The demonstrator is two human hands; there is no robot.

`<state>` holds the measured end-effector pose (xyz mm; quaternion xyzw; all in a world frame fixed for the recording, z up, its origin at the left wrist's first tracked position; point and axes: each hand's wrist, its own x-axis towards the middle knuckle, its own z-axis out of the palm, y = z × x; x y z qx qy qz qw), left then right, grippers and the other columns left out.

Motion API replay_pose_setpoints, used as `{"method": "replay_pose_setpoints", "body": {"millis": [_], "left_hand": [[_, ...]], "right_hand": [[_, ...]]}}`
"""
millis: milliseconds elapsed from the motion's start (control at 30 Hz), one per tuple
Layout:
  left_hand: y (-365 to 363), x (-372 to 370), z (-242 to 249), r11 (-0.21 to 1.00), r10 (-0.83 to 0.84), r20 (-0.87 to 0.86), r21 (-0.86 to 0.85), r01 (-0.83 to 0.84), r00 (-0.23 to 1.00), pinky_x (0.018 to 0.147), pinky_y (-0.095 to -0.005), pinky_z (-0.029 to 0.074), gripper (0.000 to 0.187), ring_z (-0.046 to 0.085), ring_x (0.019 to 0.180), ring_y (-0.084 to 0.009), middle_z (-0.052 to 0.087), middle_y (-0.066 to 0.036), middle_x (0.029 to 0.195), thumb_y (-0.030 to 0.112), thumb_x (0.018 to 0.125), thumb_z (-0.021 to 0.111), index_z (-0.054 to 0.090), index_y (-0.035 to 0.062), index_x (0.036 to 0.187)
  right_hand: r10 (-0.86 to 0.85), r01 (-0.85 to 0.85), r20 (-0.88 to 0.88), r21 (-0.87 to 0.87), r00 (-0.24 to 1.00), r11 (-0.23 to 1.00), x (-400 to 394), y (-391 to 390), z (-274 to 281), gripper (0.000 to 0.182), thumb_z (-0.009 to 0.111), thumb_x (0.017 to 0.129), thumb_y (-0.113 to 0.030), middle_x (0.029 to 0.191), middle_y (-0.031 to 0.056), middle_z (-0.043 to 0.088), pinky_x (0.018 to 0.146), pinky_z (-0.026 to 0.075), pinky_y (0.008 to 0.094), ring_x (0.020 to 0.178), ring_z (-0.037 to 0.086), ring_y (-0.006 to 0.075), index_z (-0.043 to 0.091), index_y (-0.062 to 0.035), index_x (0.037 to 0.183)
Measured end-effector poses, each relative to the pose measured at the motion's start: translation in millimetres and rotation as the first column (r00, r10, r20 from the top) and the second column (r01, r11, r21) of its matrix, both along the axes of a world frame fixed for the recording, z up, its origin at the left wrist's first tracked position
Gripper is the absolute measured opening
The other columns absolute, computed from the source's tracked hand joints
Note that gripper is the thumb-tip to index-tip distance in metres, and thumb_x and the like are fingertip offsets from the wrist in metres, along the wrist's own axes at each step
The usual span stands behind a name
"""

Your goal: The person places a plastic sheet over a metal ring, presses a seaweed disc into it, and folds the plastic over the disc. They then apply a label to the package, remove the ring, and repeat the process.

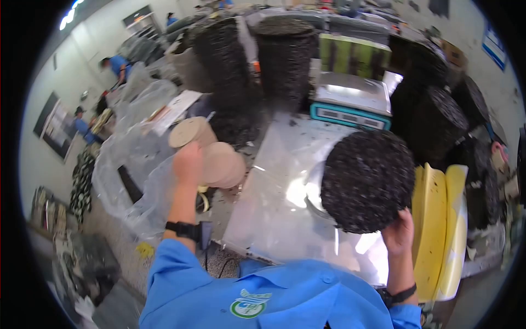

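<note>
My right hand (399, 233) grips the lower right edge of a round, black, rough-textured disc (368, 181) that looks like dried seaweed. The disc is tilted up over a shiny pale work surface (263, 214), and it hides part of a round, shiny thing beneath it. On the left, my left hand (188, 163) is at two piles of thin beige round discs, an upper pile (189, 131) and a lower pile (223, 164). Motion blurs its fingers, so I cannot make out whether they hold a disc.
A teal digital scale (350, 104) stands behind the black disc, with a green box (353, 57) beyond it. Tall black stacks (282, 60) rise at the back and right. Yellow curved trays (433, 230) stand at the right, clear plastic bags (134, 159) at the left. Co-workers (118, 67) are farther off.
</note>
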<state>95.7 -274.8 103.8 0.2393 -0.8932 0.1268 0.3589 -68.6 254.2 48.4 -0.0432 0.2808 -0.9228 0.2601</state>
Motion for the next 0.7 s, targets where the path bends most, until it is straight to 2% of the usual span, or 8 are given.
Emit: {"method": "replay_pose_setpoints", "body": {"millis": [167,267,333,467,567,633,667,700], "left_hand": [[2,1,3,0.994,-0.107,-0.156,-0.026,0.105,0.982,0.061,-0.0463,0.047,0.014,0.061,0.069,-0.0357,0.061,-0.014,0.071,0.018,0.080,0.068,0.060,0.0073,0.075],[2,10,-48,0.995,-0.073,0.051,-0.060,0.076,0.996,0.063,-0.0464,0.047,0.022,0.059,0.070,-0.0362,0.059,-0.013,0.071,0.023,0.076,0.073,0.058,0.0066,0.073],[29,9,-58,0.973,-0.137,0.132,0.203,0.109,0.982,0.067,-0.0470,0.047,0.029,0.058,0.073,-0.0357,0.059,-0.012,0.073,0.028,0.072,0.077,0.057,0.0063,0.072],[31,12,-42,0.959,-0.220,0.171,0.218,0.181,0.960,0.070,-0.0469,0.047,0.033,0.059,0.077,-0.0346,0.060,-0.013,0.076,0.031,0.069,0.079,0.059,0.0063,0.074],[22,13,-37,0.928,-0.336,0.073,0.195,0.317,0.939,0.069,-0.0464,0.047,0.026,0.060,0.076,-0.0349,0.060,-0.013,0.076,0.027,0.073,0.076,0.062,0.0052,0.077],[16,8,-25,0.979,-0.173,0.339,0.158,0.126,0.925,0.069,-0.0436,0.050,0.017,0.064,0.078,-0.0341,0.066,-0.013,0.084,0.020,0.079,0.070,0.067,0.0043,0.086],[26,-7,-22,0.971,-0.218,0.332,0.172,0.168,0.918,0.069,-0.0436,0.050,0.017,0.064,0.078,-0.0341,0.066,-0.013,0.084,0.020,0.079,0.070,0.067,0.0043,0.086],[47,-20,-7,0.927,-0.320,0.062,0.229,0.298,0.945,0.070,-0.0422,0.051,0.016,0.065,0.080,-0.0335,0.068,-0.013,0.090,0.015,0.081,0.067,0.069,0.0044,0.092]], "right_hand": [[-0.081,0.080,0.068,0.009,0.994,0.997,4,2,5,0.045,0.055,0.087,-0.009,0.131,0.0113,0.061,0.100,0.052,0.0476,0.119,0.060,0.0288,0.053,-0.0063,0.132],[-0.051,0.049,0.046,0.033,0.998,0.998,6,-2,4,0.045,0.055,0.086,-0.009,0.131,0.0113,0.061,0.101,0.051,0.0474,0.120,0.059,0.0286,0.052,-0.0054,0.131],[-0.001,-0.001,0.033,0.080,0.999,0.997,8,-12,14,0.046,0.056,0.086,-0.010,0.131,0.0116,0.060,0.101,0.051,0.0464,0.120,0.059,0.0284,0.051,-0.0053,0.132],[0.039,-0.041,0.022,0.120,0.999,0.992,4,-16,7,0.046,0.057,0.086,-0.011,0.131,0.0115,0.060,0.100,0.051,0.0446,0.117,0.061,0.0276,0.051,-0.0062,0.132],[0.007,-0.015,0.063,0.143,0.998,0.990,8,-27,16,0.048,0.054,0.085,-0.009,0.128,0.0098,0.062,0.098,0.051,0.0431,0.115,0.062,0.0264,0.050,-0.0070,0.133],[0.003,-0.010,0.059,0.118,0.998,0.993,6,-25,14,0.045,0.057,0.087,-0.011,0.128,0.0105,0.063,0.100,0.050,0.0448,0.117,0.061,0.0273,0.051,-0.0058,0.132],[0.010,-0.014,0.034,0.122,0.999,0.992,5,-26,20,0.046,0.058,0.087,-0.011,0.126,0.0099,0.063,0.100,0.050,0.0443,0.116,0.061,0.0268,0.051,-0.0057,0.132],[-0.009,0.005,0.027,0.148,1.000,0.989,4,-25,24,0.046,0.059,0.087,-0.012,0.125,0.0091,0.064,0.100,0.050,0.0439,0.116,0.062,0.0260,0.051,-0.0064,0.132]]}}
